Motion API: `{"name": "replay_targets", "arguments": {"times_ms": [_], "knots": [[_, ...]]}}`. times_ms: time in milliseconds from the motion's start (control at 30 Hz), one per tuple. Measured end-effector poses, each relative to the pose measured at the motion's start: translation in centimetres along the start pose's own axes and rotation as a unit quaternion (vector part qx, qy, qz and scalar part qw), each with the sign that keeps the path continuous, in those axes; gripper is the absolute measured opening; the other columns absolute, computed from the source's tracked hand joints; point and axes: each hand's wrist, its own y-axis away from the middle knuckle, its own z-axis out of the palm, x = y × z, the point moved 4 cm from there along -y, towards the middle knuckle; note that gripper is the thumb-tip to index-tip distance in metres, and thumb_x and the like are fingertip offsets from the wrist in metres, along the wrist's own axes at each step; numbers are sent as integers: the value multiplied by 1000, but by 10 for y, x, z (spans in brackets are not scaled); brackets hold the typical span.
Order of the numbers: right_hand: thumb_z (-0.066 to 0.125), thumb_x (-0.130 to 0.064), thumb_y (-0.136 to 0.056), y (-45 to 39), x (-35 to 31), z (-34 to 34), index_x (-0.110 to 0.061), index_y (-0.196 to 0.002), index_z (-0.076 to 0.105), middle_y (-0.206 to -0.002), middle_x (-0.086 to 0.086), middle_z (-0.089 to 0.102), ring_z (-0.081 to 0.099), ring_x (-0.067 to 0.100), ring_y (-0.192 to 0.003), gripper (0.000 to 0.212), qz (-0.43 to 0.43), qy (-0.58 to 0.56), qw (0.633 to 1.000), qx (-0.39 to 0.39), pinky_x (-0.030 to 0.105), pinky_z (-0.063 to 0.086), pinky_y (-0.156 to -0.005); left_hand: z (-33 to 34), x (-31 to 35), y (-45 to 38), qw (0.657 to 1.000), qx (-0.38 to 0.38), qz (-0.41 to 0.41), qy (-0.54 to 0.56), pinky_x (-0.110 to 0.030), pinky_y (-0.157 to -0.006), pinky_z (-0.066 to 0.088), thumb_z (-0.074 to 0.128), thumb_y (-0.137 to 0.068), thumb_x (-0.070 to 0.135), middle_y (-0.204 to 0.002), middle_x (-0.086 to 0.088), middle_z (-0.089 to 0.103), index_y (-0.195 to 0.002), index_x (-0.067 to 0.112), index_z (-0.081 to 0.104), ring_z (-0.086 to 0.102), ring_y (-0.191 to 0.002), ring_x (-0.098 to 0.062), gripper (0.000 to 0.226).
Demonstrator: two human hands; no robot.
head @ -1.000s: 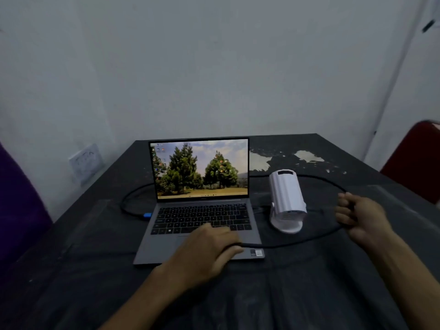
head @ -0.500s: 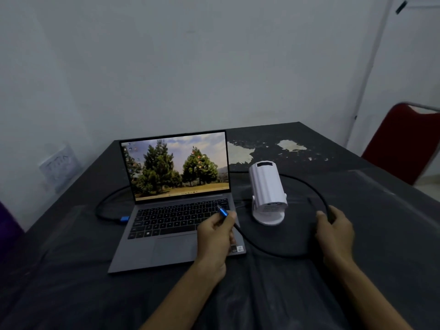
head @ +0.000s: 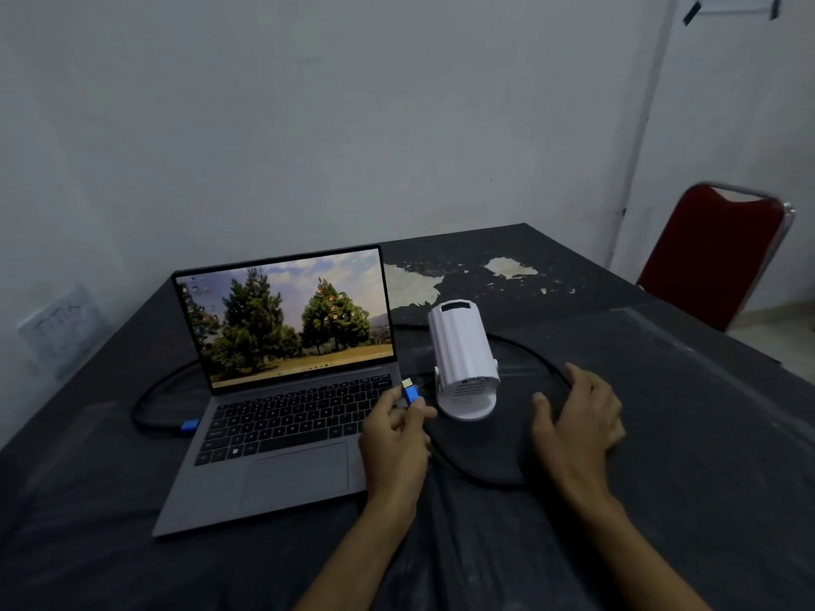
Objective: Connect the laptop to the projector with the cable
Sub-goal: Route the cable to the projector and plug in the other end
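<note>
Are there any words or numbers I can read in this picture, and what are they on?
None can be read.
Laptop keys: marks too small and blurred.
Laptop screen icons: too small.
White projector: no legible label shows.
Paper on the wall: faint marks, blurred.
Blue plug in the left hand: no print visible.

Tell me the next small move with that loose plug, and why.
Probably carry the blue plug, pinched in the left hand, to the back of the projector beside it. The cable's other blue end already sits at the laptop's left edge.
</note>
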Motion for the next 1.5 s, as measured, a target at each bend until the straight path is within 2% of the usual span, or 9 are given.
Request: {"name": "replay_targets", "arguments": {"times_ms": [167, 233, 300, 433, 667, 900, 1000, 1133, 1500], "knots": [[73, -19, -93, 6, -15, 6, -9, -146, 55, -145, 12, 57, 49, 31, -137, 56, -122, -33, 992, -2, 53, 33, -115, 15, -1, 1, 998, -42, -32, 28, -47, -88, 60, 63, -98, 13, -108, -11, 78, -128, 21, 67, 72, -95, -23, 31], [72, -21, -95, 1, -22, 7, -11, -147, 53, -140, 7, 62, 57, 22, -130, 56, -130, -114, 984, -50, 43, 42, -112, 23, 2, 3, 996, -79, -35, 29, -27, -60, 58, 60, -98, 8, -92, -3, 78, -119, 24, 73, 64, -70, -10, 29], [69, -30, -98, -9, -32, 10, -17, -149, 50, -135, -1, 65, 61, 12, -124, 55, -98, -204, 967, -120, 33, 47, -106, 31, 4, 7, 992, -120, -45, 12, -19, -46, 42, 58, -100, 9, -79, -3, 76, -110, 21, 76, 52, -54, -7, 24], [66, -43, -99, -39, -41, 32, -17, -147, 54, -132, -2, 67, 64, 8, -120, 56, 26, -310, 921, -236, 32, 52, -102, 46, -3, 10, 981, -169, -98, -7, -27, -49, 43, 59, -101, 13, -91, -14, 80, -99, 20, 77, 54, -54, -13, 20], [75, -50, -90, -53, -47, 68, -13, -131, 66, -126, 8, 74, 76, 24, -108, 56, 98, -392, 854, -328, 48, 62, -95, 60, -14, 3, 971, -174, -161, 40, -25, -48, 46, 60, -101, 11, -90, -12, 81, -113, 9, 74, 54, -51, -11, 19], [77, -51, -88, -43, -40, 72, -9, -126, 69, -114, 20, 77, 73, 18, -68, 57, 104, -453, 827, -318, 29, 52, -50, 69, -11, 1, 974, -162, -140, 71, -25, -51, 42, 59, -101, 10, -86, -10, 78, -107, 13, 77, 51, -55, -11, 19], [79, -57, -85, -44, -39, 72, -17, -131, 68, -119, 16, 77, 76, 22, -76, 62, 92, -453, 827, -320, 29, 54, -54, 69, -12, 1, 977, -155, -130, 72, -25, -50, 40, 59, -101, 11, -84, -9, 76, -110, 12, 77, 50, -54, -11, 20], [76, -56, -88, -43, -40, 70, -23, -134, 66, -115, 16, 77, 72, 23, -66, 57, 77, -448, 829, -325, 28, 51, -47, 70, -12, 2, 979, -154, -113, 75, -25, -50, 38, 58, -101, 10, -79, -7, 72, -106, 13, 79, 48, -54, -10, 21], [73, -43, -96, -42, -43, 68, -12, -130, 67, -105, 29, 76, 61, 24, -43, 46, 66, -466, 820, -326, 28, 46, -42, 69, -6, 0, 982, -153, -93, 52, -25, -45, 35, 57, -101, 11, -74, -7, 69, -98, 9, 78, 45, -50, -9, 21]]}}
